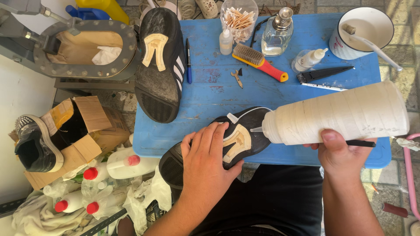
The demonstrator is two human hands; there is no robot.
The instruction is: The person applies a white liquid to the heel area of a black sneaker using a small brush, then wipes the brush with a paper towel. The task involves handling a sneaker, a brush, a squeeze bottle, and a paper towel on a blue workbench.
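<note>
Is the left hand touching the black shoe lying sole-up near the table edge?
Touching: the head view shows the left hand pressed flat on the black shoe's sole.

Shoe-repair workshop: small blue plastic table mid-frame with upturned black sneaker, red-handled scrub brush, clear glass spray bottle; grey metal sole press upper left.

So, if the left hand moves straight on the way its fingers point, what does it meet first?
The left hand lies on the black shoe, fingers pointing up-right. It would likely first meet the nozzle of the white bottle held by the right hand; depth is unclear.
</note>
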